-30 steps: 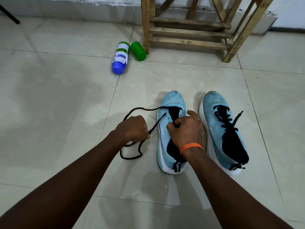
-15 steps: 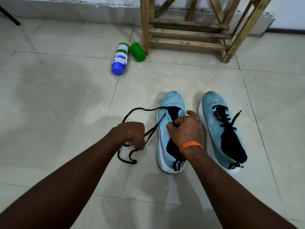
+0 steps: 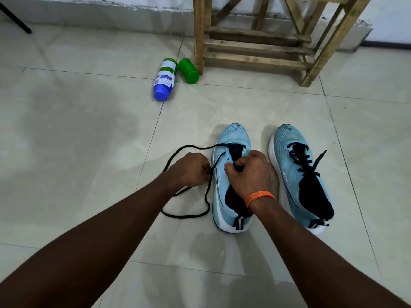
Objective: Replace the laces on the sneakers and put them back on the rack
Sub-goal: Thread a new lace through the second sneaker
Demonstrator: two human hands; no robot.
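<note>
Left hand (image 3: 191, 170) pinches black lace (image 3: 189, 216), slack looped at 9 o'clock of half-laced sneaker (image 3: 233, 136); right hand (image 3: 251, 174) grips its tongue (image 3: 236, 150). Laced sneaker (image 3: 289, 141) at 3 o'clock, rack (image 3: 255, 44) at 12. Likely mid-threading; next: aim tip into next eyelet.

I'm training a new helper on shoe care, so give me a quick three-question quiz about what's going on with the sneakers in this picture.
1. True or false: the part-laced sneaker and the laced sneaker both sit on the wooden rack.
2. What does the left hand grip? A) the black lace B) the wooden rack C) the laced sneaker
3. Which wrist wears the orange band?

Key: 1 false, both stand on the tiled floor; 2 A; 3 right.
</note>
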